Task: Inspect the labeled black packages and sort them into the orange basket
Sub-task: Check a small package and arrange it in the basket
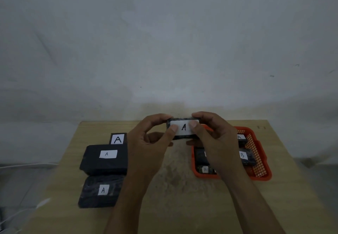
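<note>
Nearest on the tabletop (pixel 182 206), left side: three black "A" packages are waiting unsorted — front one (pixel 100 190), larger middle one (pixel 106 158), small rear one (pixel 118 139). Above mid-table, left hand (pixel 151 142) and right hand (pixel 210 137) are pinching a small black "A" package (pixel 183 128) by its ends, label facing the camera; inspection appears underway. Right, the orange basket (pixel 259 153) is holding at least four packages, one reading "B" (pixel 247 156), another "A" (pixel 241 138). Judged roughly half done.
</note>
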